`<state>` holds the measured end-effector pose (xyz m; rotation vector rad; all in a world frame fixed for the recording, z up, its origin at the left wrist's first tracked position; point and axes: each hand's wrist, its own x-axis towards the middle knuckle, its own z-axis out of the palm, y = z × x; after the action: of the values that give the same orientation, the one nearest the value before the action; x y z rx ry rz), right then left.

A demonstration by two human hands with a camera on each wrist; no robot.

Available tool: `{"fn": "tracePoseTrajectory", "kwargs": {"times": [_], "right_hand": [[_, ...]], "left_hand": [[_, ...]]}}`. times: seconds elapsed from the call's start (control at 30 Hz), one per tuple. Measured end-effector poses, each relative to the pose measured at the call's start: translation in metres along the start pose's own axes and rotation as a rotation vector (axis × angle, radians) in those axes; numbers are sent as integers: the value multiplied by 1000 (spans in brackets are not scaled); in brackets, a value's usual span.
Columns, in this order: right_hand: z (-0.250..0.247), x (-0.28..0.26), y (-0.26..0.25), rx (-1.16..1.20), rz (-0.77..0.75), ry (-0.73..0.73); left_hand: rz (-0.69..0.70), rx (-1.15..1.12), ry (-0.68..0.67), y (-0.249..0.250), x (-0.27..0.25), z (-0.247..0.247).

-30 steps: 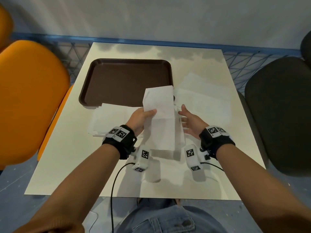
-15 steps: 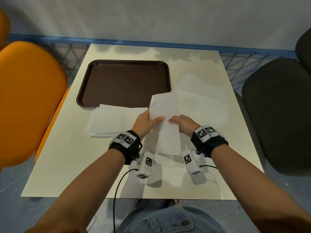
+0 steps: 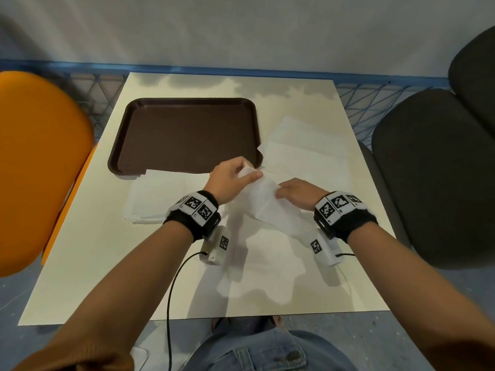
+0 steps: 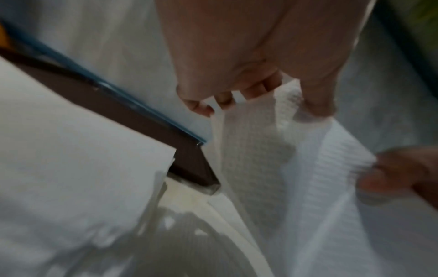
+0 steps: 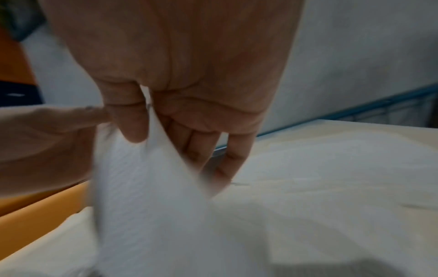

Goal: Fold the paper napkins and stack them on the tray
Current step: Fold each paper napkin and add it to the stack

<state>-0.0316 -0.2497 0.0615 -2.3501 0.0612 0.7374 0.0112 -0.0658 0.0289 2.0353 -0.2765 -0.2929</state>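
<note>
Above the middle of the table, between the near edge and the tray, both hands hold 1 napkin in the air. The tray lies toward the far left corner with nothing on it, so by my reading no folded napkin has been stacked yet. 2 heaps of napkins lie flat: the left pile against the tray's near rim and the right pile toward the far right edge.

The step in hand looks like folding the held napkin, already a long strip. The left hand pinches its far end between thumb and fingers; the right hand pinches a side edge nearer the person. To fold well, I would bring the 2 pinched ends together with corners matched, keep the paper taut but not pulled, since thin tissue tears and slews easily, then lay it on the table or tray and press the crease flat.

The head view alone shows the whole layout: tray, both piles and the strip sagging down toward the near edge. The left wrist view shows what it cannot: the curled fingers behind the paper, the thumb in front, and the embossed texture of the napkin. The right wrist view shows the right thumb pressing the sheet against the fingers behind it, a narrow pinch on 1 edge. Both wrist views are blurred, so I cannot tell the layer count.
</note>
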Motion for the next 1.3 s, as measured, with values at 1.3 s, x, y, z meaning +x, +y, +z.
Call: {"fn": "tracePoseTrajectory", "kwargs": {"times": [1.3], "right_hand": [[20, 14, 48, 260, -102, 256]], "left_hand": [[-290, -148, 111, -22, -27, 33]]}}
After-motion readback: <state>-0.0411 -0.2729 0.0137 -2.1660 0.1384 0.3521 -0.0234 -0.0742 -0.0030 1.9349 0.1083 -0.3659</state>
